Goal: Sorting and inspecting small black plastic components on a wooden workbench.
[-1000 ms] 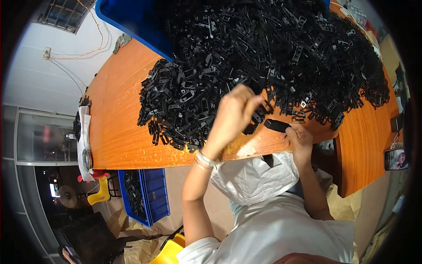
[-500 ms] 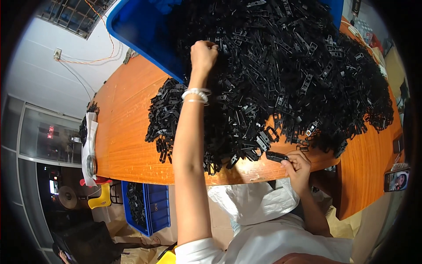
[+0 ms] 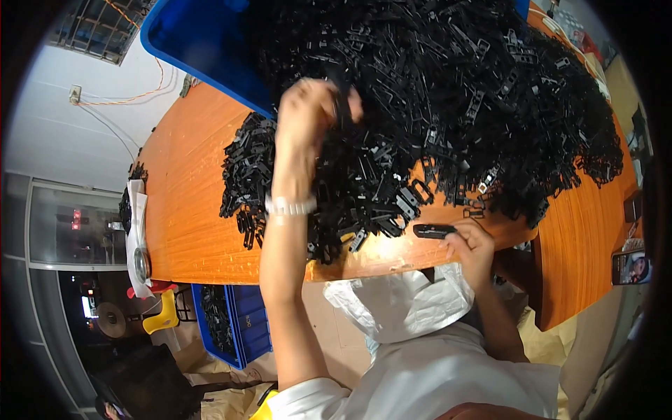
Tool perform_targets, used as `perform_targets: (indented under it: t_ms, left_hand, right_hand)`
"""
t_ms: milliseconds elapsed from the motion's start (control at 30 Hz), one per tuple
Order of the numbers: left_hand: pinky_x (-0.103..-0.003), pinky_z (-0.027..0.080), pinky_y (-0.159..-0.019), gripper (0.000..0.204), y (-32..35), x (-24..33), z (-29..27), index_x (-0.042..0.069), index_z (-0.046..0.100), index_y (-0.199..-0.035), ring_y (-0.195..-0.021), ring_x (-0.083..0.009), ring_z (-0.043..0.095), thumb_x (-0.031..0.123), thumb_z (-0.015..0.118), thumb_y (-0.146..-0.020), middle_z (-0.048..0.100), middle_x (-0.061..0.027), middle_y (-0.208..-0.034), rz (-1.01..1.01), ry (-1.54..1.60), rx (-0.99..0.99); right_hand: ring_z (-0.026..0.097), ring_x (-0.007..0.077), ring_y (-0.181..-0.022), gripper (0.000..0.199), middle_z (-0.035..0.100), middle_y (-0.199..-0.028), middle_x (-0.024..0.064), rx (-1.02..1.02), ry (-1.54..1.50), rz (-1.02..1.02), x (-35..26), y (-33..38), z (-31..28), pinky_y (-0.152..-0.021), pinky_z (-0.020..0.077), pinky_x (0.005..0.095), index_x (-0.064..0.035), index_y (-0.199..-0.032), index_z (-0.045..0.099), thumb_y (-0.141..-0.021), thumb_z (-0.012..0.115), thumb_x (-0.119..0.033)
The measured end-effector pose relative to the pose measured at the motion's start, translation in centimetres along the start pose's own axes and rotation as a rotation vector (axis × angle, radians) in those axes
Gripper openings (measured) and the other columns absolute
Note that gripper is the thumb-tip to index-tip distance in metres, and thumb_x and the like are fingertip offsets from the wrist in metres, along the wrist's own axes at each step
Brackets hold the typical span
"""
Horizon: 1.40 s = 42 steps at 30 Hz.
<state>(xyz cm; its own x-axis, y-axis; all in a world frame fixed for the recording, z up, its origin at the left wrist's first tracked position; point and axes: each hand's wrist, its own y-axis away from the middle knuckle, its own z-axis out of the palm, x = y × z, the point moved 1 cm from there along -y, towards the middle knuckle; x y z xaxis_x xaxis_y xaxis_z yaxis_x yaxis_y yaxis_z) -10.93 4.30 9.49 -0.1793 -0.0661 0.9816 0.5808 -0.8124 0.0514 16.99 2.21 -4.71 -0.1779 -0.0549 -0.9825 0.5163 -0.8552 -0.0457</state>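
One heap of small black parts (image 3: 448,91), lying in and before a large blue tub (image 3: 192,52) on a wooden table (image 3: 185,196). One black elongated part (image 3: 432,231), its end pinched between thumb and fingers of the right hand (image 3: 474,246), near the table's front edge. One left hand (image 3: 304,108), over the heap, fingers curled; motion blur, cannot tell whether anything is gripped. One white sack (image 3: 406,304), below the table edge.
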Motion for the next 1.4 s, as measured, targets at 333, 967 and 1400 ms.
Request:
perform_targets:
  t_ms: [333,967,1400]
  left_hand:
    - [-0.021,0.045,-0.062,0.025,14.0,-9.4,1.3,-0.007,0.057,-0.103,-0.064,-0.0099,0.056,0.012,0.053,-0.087,0.061,-0.0059,-0.080,-0.199,-0.337,-0.438]
    - [-0.023,0.044,-0.079,0.040,18.5,-9.8,-0.1,0.001,0.041,-0.108,-0.099,-0.0151,0.054,-0.018,0.035,-0.073,0.055,-0.0139,-0.107,0.028,0.042,-0.300]
    - [-0.035,0.030,-0.101,0.054,21.0,-9.9,1.8,-0.003,0.043,-0.121,-0.121,-0.0265,0.040,-0.016,0.042,-0.068,0.045,-0.0199,-0.125,0.100,-0.207,-0.346]
  right_hand:
    - [0.059,0.0162,-0.082,0.018,0.052,-0.097,0.0128,-0.214,-0.148,-0.142,-3.0,-0.3,1.5,-0.073,0.0511,0.0264,0.0102,-0.091,0.051,-0.074,0.052,0.017]
    - [0.059,0.0179,-0.073,0.009,0.058,-0.086,0.0179,-0.292,-0.214,0.005,-3.1,3.4,1.4,-0.066,0.0491,0.0273,0.0075,-0.082,0.049,-0.075,0.049,0.014]
    - [0.061,0.0162,-0.071,0.006,0.059,-0.078,0.0137,-0.127,-0.215,0.096,-3.1,4.7,2.9,-0.069,0.0510,0.0281,0.0057,-0.086,0.049,-0.081,0.049,0.009]
